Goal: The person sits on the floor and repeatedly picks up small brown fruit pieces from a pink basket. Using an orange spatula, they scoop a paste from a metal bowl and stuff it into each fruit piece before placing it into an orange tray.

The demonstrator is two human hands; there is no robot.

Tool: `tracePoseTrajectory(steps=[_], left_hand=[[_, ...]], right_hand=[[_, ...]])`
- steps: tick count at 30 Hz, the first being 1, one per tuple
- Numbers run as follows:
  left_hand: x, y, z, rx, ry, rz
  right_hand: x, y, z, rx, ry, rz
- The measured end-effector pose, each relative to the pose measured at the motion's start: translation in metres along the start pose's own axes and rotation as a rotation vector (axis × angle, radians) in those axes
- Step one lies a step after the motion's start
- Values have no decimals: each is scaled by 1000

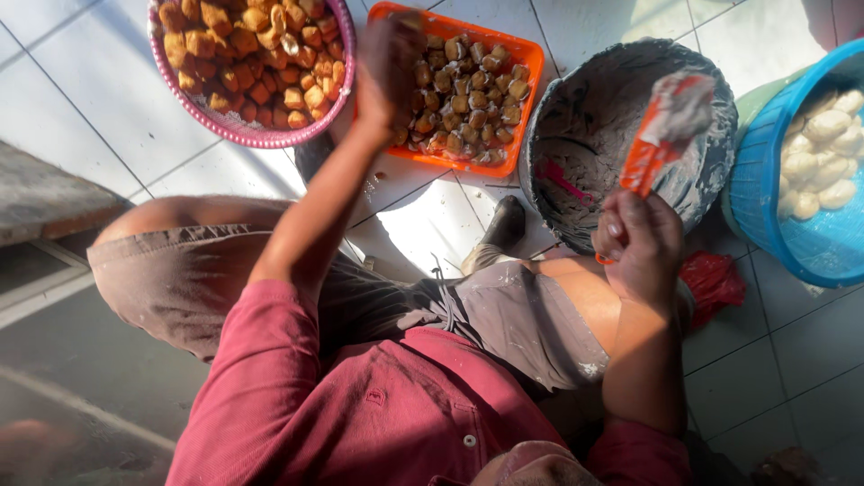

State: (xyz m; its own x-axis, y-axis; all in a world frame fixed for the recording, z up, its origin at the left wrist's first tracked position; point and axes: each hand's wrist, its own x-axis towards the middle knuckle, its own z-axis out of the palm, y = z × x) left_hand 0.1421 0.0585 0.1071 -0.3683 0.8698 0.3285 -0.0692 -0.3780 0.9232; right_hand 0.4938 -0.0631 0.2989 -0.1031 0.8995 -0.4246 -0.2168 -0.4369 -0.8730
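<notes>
White floor tiles (81,99) underfoot; filling step: left hand (389,67) blurred over orange tray (531,56) of fried tofu (463,99), fingers unclear; right hand (641,243) fingers wrapped round orange spatula (661,135) above paste basin (711,180); next needs steady scooping

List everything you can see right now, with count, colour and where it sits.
Round basket: one, pink, top left, heaped with brown fried pieces.
Tray: one, orange, top centre, holding brown fried pieces.
Bowl: one, grey, smeared with pale paste, right of the tray.
Basin: one, blue, far right, holding pale dumplings.
Bag: one, red, on the floor below the basin.
Spatula: one, orange, paste-coated, over the bowl.
Floor tiles: white.
Left hand: over the tray, blurred.
Right hand: gripping the spatula.
</notes>
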Motion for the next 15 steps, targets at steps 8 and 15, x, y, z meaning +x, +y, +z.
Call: tracePoseTrajectory(steps=[8, 15], left_hand=[[-79, 132, 117, 122, -614, 383], [-80, 175, 129, 100, -568, 145]], right_hand=[[12, 18, 19, -217, 40, -255], [3, 15, 7, -107, 34, -249]])
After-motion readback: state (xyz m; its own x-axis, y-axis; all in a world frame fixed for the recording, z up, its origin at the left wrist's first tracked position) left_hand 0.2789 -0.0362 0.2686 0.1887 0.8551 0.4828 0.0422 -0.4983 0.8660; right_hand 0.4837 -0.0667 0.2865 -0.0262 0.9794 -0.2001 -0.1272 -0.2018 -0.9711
